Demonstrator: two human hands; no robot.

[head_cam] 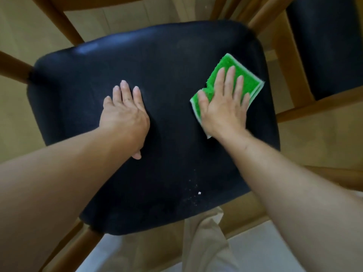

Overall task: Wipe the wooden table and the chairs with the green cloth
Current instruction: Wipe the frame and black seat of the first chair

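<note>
Pale wood flooring [23, 26] is showing all round a chair [153, 118] with a dark padded seat and brown wooden legs, and a second dark-seated chair [330, 46] is standing at the upper right. White crumbs [196, 190] are lying on the near part of the seat. Both arms are reaching down from the bottom corners — the left hand [125, 112] is resting flat on the seat's middle, fingers straight and together. Straight, slightly spread fingers of the right hand [224, 107] are pressing the folded green cloth [243, 79] against the seat's right edge. No writing is showing.
</note>
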